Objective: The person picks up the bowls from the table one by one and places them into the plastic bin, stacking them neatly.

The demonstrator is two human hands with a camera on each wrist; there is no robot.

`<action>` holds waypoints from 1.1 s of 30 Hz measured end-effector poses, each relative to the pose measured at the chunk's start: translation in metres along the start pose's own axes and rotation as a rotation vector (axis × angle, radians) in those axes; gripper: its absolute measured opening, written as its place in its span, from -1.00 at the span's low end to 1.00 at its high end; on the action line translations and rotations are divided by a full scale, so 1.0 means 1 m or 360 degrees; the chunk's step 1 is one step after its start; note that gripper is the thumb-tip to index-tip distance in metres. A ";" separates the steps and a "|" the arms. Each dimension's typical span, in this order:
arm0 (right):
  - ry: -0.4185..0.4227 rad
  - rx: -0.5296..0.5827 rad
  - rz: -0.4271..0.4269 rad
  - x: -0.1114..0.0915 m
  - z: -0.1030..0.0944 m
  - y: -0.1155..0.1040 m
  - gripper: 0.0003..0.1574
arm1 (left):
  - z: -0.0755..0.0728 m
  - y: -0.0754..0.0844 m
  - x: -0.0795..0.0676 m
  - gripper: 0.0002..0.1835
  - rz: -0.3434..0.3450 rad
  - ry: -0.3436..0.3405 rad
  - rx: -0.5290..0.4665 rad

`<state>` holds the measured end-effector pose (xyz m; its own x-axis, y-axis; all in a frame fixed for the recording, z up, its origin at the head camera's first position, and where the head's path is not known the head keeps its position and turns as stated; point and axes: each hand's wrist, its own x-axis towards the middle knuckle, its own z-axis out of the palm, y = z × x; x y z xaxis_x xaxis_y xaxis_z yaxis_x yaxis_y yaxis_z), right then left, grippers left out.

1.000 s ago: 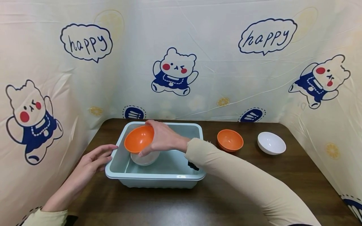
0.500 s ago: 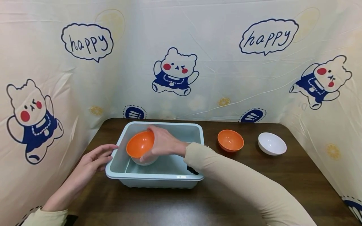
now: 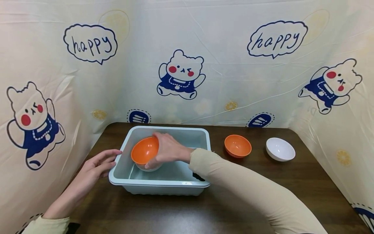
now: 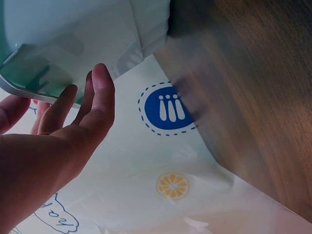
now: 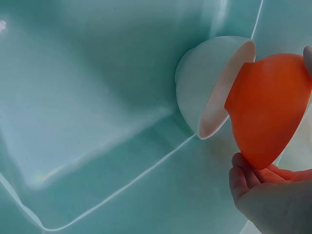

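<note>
Lowered since the earliest head frame: orange bowl, now above the white bowl toward the left edge of the tub. For clean nesting, centre and level it before release. Right hand grips the orange bowl's right side, which lies between thumb and fingers.

Left wrist view: left hand has loosely spread fingers at the tub's edge.

Right wrist view: fingertips support the orange bowl's edge; its foot faces the white bowl's mouth, contact unclear.
</note>
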<state>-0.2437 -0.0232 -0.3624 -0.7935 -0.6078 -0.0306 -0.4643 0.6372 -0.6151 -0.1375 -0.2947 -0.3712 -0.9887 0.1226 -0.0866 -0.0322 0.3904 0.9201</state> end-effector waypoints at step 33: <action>-0.0150 -0.0144 -0.0038 0.008 0.010 0.003 0.08 | -0.001 0.000 0.001 -0.53 0.0036 -0.0002 -0.0006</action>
<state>-0.2475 -0.0308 -0.3726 -0.7433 -0.6624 -0.0935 -0.5197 0.6597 -0.5429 -0.1384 -0.2952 -0.3712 -0.9890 0.1323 -0.0662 -0.0105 0.3840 0.9233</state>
